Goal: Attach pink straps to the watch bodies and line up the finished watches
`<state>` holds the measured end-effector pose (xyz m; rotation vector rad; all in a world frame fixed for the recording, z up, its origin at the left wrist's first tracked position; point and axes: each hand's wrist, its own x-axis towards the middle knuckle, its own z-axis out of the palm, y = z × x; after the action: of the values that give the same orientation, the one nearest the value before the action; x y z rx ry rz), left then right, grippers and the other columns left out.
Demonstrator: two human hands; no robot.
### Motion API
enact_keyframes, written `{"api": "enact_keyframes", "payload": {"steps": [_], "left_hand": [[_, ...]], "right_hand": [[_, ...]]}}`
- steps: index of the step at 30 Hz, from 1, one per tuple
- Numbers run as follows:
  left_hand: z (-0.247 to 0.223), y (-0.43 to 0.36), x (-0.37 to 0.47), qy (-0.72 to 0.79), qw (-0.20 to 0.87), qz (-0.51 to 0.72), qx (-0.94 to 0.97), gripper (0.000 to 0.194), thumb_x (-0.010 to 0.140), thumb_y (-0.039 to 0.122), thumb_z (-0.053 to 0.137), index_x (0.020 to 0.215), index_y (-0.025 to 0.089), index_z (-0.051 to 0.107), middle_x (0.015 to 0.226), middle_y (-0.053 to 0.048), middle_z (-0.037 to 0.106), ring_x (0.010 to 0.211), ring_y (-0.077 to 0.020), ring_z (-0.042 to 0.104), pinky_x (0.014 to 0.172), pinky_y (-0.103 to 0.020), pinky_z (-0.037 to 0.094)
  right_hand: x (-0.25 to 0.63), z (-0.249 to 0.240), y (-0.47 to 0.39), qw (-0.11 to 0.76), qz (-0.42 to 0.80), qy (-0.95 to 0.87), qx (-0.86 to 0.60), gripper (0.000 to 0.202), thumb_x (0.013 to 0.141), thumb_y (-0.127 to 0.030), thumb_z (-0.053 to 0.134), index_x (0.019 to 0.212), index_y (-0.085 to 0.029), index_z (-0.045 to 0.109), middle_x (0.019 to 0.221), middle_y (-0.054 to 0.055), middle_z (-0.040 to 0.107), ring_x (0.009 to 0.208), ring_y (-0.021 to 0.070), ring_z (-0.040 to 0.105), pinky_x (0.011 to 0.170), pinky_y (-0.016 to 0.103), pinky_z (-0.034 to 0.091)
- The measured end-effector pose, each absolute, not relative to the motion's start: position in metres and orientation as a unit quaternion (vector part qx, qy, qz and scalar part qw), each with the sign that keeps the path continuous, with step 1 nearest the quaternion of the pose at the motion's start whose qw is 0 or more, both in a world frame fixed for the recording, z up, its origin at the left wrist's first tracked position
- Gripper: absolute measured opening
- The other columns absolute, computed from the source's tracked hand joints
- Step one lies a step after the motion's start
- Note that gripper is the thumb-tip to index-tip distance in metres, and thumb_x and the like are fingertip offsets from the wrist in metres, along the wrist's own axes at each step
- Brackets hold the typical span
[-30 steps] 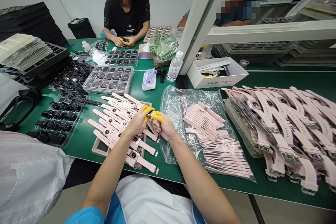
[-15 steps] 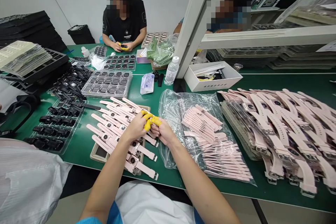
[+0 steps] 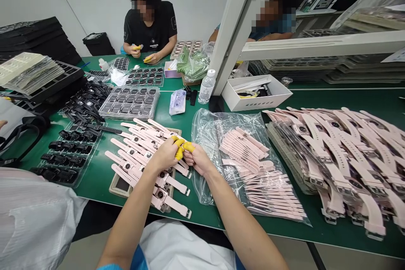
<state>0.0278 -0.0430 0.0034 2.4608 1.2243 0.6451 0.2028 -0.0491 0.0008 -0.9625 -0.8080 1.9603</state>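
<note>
Right of the clear bag [image 3: 205, 128], a heap of pink-strapped watches [image 3: 336, 158]; left of it, a smaller watch group [image 3: 132, 152]. By the bag's left edge, left hand [image 3: 165, 152] and right hand [image 3: 196, 158] meet, yellow-covered fingers [image 3: 189, 147] pressed together — what they pinch, I cannot tell.

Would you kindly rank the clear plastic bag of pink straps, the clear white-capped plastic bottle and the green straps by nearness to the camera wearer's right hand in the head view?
1. Clear plastic bag: beside the right hand, on its right.
2. White-capped bottle: ahead, beyond the bag.
3. Green straps: farthest, behind and left of the bottle.
</note>
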Motion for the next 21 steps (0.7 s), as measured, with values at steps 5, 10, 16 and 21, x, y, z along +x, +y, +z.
{"api": "enact_keyframes", "payload": {"steps": [5,10,16,21], "left_hand": [[0.007,-0.041,0.024,0.410,0.213,0.269,0.845,0.041,0.100,0.020,0.045,0.137,0.020,0.063,0.120,-0.012,0.064,0.112,-0.0256,0.064,0.102,-0.043,0.057],[0.012,-0.043,0.029,0.390,0.296,0.342,0.802,0.044,0.103,0.028,0.050,0.145,0.019,0.057,0.132,-0.015,0.064,0.120,-0.0269,0.065,0.107,-0.045,0.056],[0.034,-0.047,0.016,0.442,0.231,0.320,0.806,0.060,0.094,0.009,0.047,0.153,0.016,0.048,0.142,-0.016,0.063,0.132,-0.0285,0.062,0.115,-0.045,0.052],[0.078,-0.064,-0.041,0.561,0.144,0.190,0.793,0.035,0.096,0.012,0.050,0.126,0.017,0.068,0.113,-0.013,0.074,0.108,-0.0294,0.069,0.099,-0.042,0.056]], "right_hand": [[0.203,0.002,-0.050,0.404,0.767,-0.336,-0.368,0.036,0.079,-0.045,0.077,0.078,-0.023,0.049,0.047,-0.013,0.033,0.039,0.0044,0.019,0.038,0.017,0.016],[0.203,0.000,-0.051,0.453,0.736,-0.368,-0.342,0.043,0.082,-0.057,0.077,0.078,-0.024,0.049,0.048,-0.010,0.039,0.039,0.0070,0.027,0.039,0.021,0.024],[0.210,-0.004,-0.053,0.471,0.614,-0.518,-0.364,0.045,0.089,-0.069,0.069,0.089,-0.025,0.057,0.052,-0.007,0.048,0.045,0.0127,0.041,0.047,0.027,0.035],[0.215,0.002,-0.053,0.359,0.519,-0.673,-0.386,0.037,0.096,-0.060,0.063,0.090,-0.023,0.067,0.071,0.001,0.058,0.063,0.0184,0.051,0.058,0.031,0.041]]}}
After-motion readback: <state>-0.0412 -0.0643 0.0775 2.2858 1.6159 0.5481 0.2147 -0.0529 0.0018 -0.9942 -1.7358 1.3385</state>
